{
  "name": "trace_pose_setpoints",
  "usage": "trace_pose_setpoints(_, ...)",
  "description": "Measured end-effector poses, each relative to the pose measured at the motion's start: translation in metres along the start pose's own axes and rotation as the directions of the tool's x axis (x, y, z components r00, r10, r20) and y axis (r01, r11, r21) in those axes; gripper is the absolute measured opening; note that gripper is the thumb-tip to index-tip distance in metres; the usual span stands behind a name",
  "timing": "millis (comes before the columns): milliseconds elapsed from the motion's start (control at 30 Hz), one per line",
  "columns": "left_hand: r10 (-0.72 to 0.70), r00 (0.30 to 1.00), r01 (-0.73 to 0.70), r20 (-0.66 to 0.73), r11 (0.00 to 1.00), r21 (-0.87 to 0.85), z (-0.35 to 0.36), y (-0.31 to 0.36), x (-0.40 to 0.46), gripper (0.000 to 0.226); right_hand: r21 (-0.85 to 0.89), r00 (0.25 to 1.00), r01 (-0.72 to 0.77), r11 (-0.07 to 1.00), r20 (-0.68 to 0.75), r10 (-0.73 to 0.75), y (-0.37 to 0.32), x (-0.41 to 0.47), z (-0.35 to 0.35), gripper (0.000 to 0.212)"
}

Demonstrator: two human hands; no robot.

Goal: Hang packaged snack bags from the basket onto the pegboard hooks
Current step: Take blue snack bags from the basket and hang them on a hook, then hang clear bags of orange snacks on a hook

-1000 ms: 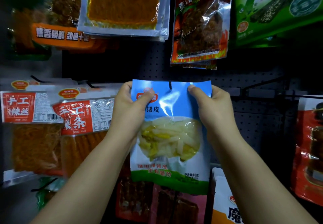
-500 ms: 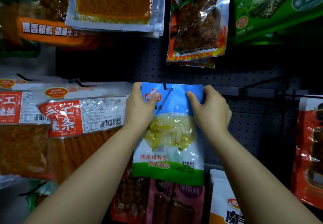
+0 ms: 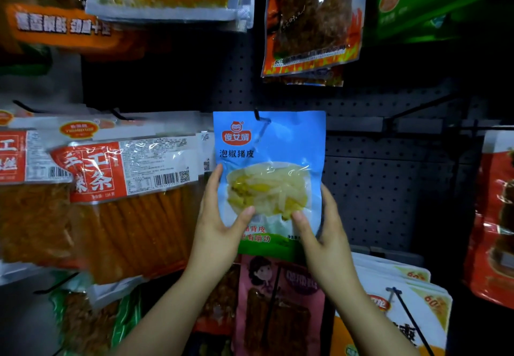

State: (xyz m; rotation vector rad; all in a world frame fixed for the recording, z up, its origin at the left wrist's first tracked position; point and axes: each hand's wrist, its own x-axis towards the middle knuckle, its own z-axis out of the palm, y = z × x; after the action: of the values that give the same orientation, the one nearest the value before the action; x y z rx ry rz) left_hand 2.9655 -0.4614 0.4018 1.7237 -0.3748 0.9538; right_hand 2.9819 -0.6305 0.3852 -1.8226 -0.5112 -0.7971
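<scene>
Dark perforated pegboard (image 3: 370,188) is filling the wall, packets hanging from it in rows. Far left, orange strip packets with red-and-white labels (image 3: 116,183) are hanging in an overlapping stack. Just right of them, the left hand (image 3: 219,216) is gripping the lower left edge of the blue snack bag (image 3: 278,144), thumb pressing on its front, fingers tucked behind. That bag is hanging upright at centre, a black hook (image 3: 257,115) poking through the hole near its top edge. A pink packet (image 3: 275,300) is sitting directly beneath it. The right hand (image 3: 322,230) is holding the bag's lower right edge likewise, thumb in front, fingers curling behind. Above, a red flame-print packet (image 3: 311,22) is dangling; further right, a green packet (image 3: 445,2). Lower right, yellow-white packets (image 3: 411,297) are stacked on another hook, and a red packet (image 3: 498,216) is hanging at the far edge.
</scene>
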Motion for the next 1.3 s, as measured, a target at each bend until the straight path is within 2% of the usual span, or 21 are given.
trace_pose_setpoints(133,0.017,0.999,-0.016,-0.039,1.0,0.022,0.007,-0.005,0.002,0.08,0.045,0.998,-0.012,0.999,-0.056,0.015,0.001,0.002,0.007,0.057)
trace_pose_setpoints(233,-0.012,0.999,0.013,-0.049,0.999,0.034,0.007,-0.011,0.0,0.078,0.072,0.996,-0.064,0.995,-0.063,0.068,0.003,-0.001,0.008,0.064)
trace_pose_setpoints(400,-0.131,0.989,0.131,-0.068,0.991,-0.009,-0.002,-0.026,-0.031,0.058,0.047,0.987,-0.159,0.986,-0.008,0.16,0.007,-0.026,0.002,0.069)
trace_pose_setpoints(500,-0.287,0.955,0.281,-0.075,0.956,-0.078,-0.011,-0.031,-0.068,0.053,0.053,0.976,-0.212,0.976,-0.036,0.214,0.0,-0.055,-0.007,0.067)
trace_pose_setpoints(600,-0.428,0.904,0.423,0.002,0.894,-0.145,-0.022,-0.033,-0.111,0.037,0.034,0.96,-0.272,0.962,-0.061,0.273,-0.006,-0.099,-0.014,0.043)
trace_pose_setpoints(700,-0.439,0.894,0.448,0.088,0.876,-0.179,-0.028,-0.026,-0.158,0.014,-0.015,0.95,-0.3,0.954,-0.092,0.298,-0.013,-0.157,-0.021,0.026)
trace_pose_setpoints(867,-0.422,0.844,0.493,0.332,0.854,-0.168,-0.019,-0.006,-0.243,0.014,0.001,0.894,-0.44,0.898,-0.101,0.437,-0.022,-0.273,-0.044,0.009)
trace_pose_setpoints(967,-0.428,0.767,0.528,0.477,0.844,-0.092,0.001,0.002,-0.296,0.016,0.018,0.814,-0.563,0.826,-0.165,0.558,-0.018,-0.34,-0.066,0.013)
trace_pose_setpoints(1100,-0.492,0.571,0.64,0.657,0.768,0.019,0.038,0.007,-0.387,0.023,0.006,0.659,-0.728,0.686,-0.269,0.702,0.002,-0.434,-0.111,0.02)
trace_pose_setpoints(1300,-0.535,0.231,0.709,0.812,0.665,0.236,0.107,-0.02,-0.558,0.027,-0.017,0.295,-0.949,0.316,-0.407,0.864,0.066,-0.604,-0.197,0.025)
